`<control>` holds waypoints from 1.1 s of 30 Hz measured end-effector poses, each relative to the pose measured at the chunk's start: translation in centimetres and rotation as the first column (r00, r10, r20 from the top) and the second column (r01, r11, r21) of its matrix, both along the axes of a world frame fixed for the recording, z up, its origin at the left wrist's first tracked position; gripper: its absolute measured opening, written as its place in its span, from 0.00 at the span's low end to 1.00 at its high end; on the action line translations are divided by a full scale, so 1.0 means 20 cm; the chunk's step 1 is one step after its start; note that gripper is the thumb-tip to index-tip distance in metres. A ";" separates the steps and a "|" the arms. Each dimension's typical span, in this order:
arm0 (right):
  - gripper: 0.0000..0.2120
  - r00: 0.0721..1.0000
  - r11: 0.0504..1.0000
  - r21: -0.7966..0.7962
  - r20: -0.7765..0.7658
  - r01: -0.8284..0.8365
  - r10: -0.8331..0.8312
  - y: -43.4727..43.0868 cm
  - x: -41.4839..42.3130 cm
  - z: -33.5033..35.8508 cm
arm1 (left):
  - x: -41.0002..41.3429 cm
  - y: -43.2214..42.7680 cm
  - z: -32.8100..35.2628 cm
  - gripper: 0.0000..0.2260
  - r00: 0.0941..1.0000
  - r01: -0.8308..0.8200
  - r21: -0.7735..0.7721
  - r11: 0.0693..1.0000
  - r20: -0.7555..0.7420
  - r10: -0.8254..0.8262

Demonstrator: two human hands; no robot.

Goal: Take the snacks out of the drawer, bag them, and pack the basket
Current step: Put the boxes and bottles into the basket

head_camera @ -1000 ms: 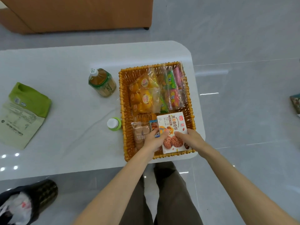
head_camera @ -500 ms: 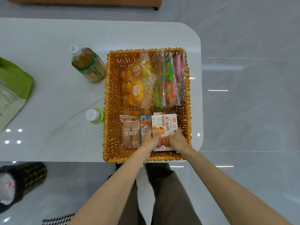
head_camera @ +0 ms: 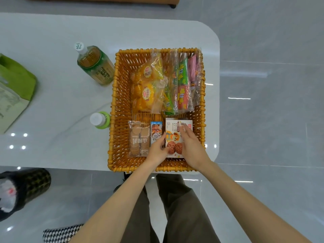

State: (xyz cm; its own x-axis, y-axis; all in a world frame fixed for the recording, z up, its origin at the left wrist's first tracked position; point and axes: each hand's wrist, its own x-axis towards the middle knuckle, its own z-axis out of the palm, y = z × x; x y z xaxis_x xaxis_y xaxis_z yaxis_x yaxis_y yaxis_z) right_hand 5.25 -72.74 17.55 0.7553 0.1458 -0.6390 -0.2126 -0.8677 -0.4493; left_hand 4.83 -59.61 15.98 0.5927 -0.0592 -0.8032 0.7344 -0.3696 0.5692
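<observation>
An orange wicker basket stands on the white table's right end. Its far half holds a clear bag of yellow cakes and a clear bag of green, orange and pink snack packs. In its near half lie a pack of round biscuits, a small blue-topped packet and a white cookie box. My left hand touches the box's left edge. Over the box's right side lies my right hand, fingers extended on its top.
A green-labelled tea bottle lies left of the basket, with a small green bottle with a white cap nearer. A green and white bag lies at the table's left. A dark bin stands on the floor below.
The view has shifted down over the basket. The cookie box has settled flat in the near right corner, and my right hand has slid up over its top.
</observation>
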 end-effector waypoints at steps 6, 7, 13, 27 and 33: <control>0.31 0.981 0.967 -0.168 0.005 -0.190 0.194 0.03 0.08 0.01 | 0.02 -0.02 -0.01 0.23 0.996 -0.090 0.026 0.996 -0.018 0.090; 0.30 0.982 0.975 -0.158 0.076 -0.158 0.172 0.03 0.11 0.02 | 0.02 -0.02 -0.01 0.23 0.993 -0.109 0.017 0.994 -0.040 0.109; 0.32 0.937 0.912 -0.266 0.070 -0.314 0.343 0.02 0.31 -0.09 | 0.03 -0.01 -0.03 0.24 0.987 -0.054 -0.019 0.998 -0.152 0.050; 0.46 0.909 0.855 -0.331 -0.021 -0.400 0.417 0.06 0.28 -0.12 | 0.02 0.01 0.01 0.22 0.995 -0.040 -0.029 0.999 -0.091 0.037; 0.25 0.918 0.911 -0.226 0.124 -0.344 0.377 0.07 0.14 0.19 | -0.01 0.11 0.23 0.21 0.994 0.057 0.065 0.996 0.087 -0.063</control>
